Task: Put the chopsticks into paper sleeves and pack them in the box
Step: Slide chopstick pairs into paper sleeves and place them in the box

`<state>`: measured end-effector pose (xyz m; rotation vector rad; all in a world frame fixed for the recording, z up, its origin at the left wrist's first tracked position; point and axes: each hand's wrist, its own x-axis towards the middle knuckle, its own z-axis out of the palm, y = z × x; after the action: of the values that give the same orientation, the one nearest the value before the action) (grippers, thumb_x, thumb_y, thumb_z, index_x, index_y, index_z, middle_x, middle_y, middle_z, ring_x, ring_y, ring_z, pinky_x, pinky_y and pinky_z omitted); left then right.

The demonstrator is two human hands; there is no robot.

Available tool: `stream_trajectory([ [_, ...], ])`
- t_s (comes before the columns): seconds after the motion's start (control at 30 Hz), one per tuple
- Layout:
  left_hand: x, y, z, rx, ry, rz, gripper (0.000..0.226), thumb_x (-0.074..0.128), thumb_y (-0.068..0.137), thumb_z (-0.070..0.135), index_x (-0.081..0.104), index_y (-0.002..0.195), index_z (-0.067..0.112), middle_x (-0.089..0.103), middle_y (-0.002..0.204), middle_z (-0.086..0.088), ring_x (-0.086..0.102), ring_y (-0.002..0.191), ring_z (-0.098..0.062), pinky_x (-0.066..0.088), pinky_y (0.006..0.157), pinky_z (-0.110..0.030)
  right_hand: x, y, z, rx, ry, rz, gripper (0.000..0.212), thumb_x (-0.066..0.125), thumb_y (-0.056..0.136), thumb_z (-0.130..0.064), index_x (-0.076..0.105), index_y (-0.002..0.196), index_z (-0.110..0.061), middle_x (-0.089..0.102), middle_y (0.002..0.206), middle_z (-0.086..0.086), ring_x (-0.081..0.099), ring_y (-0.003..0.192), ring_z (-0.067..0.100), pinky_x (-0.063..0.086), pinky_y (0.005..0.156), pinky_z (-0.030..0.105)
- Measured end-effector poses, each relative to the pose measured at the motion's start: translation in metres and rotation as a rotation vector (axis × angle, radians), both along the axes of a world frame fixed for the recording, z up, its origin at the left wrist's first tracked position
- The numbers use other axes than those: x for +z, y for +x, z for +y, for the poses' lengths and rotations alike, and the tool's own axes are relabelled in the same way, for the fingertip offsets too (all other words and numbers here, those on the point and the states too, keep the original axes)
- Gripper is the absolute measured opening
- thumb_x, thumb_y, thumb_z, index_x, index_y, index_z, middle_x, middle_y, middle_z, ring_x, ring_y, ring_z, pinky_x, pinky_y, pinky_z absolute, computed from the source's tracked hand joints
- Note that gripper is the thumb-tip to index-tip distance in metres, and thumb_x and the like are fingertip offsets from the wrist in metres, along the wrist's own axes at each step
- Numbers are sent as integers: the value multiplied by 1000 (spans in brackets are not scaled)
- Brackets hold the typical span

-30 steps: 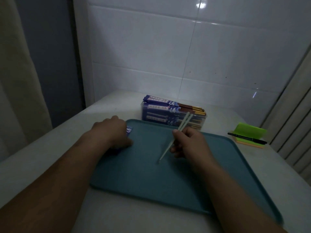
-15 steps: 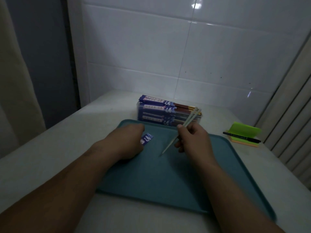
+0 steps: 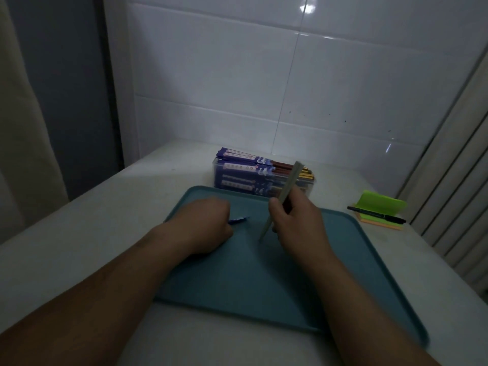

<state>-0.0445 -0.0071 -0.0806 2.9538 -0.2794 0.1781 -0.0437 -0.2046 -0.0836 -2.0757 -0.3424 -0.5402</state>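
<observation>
Chopsticks point(image 3: 290, 180) stand steeply, gripped in our right hand point(image 3: 295, 220), tips down at the teal tray point(image 3: 237, 286). Our left hand point(image 3: 206, 223) pinches a blue paper sleeve point(image 3: 239, 220) beside them; the box point(image 3: 237, 178) sits behind.

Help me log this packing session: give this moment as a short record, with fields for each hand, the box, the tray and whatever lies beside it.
left hand: over the tray, grips a blue paper sleeve, one end sticking out
right hand: grips pale chopsticks, tilted, tips towards the tray
box: clear, behind the tray, holds sleeved chopsticks
tray: teal, under both hands
beside tray: green sticky notes to the right, black pen lying on them
</observation>
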Motion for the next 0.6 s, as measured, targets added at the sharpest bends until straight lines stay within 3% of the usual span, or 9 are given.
stream_trajectory([
  [0.13,-1,-1,2,-30,-64,-83,6,54,96,27,52,97,22,60,98,-2,55,86,-24,40,69,-35,1,-3,0,0,68,93,14,56,102,-30,61,90,-26,65,77,1,67,70,26,60,65,50],
  [0.23,3,-3,1,-96,-211,-137,19,56,94,25,37,94,25,50,83,3,50,78,-26,41,66,-39,4,-1,-3,-21,206,176,14,55,104,-28,62,95,-21,67,85,8,69,72,25,54,51,24],
  [0.27,5,-4,-1,-123,-244,-139,20,54,95,25,34,94,26,49,81,4,51,77,-26,43,67,-40,5,0,-4,-27,230,210,15,55,104,-28,62,97,-18,67,86,9,69,69,22,52,50,21],
  [0.37,2,-5,-9,-189,-286,-87,15,43,106,42,38,102,28,56,90,6,55,81,-22,45,72,-40,2,4,-6,-38,234,266,18,55,104,-29,63,100,-13,66,82,9,66,57,14,53,50,26],
  [0.5,-7,-2,-10,-239,-260,-47,36,28,101,66,43,107,35,54,101,8,58,91,-18,46,83,-40,3,6,-13,-69,305,244,15,56,104,-30,65,99,-20,68,86,7,68,65,15,54,50,24],
  [0.6,-9,1,-4,-230,-222,-69,34,28,99,69,43,109,40,50,97,9,57,91,-19,45,86,-41,6,10,-18,-94,428,196,13,57,104,-27,64,96,-19,68,85,7,68,70,19,52,52,25],
])
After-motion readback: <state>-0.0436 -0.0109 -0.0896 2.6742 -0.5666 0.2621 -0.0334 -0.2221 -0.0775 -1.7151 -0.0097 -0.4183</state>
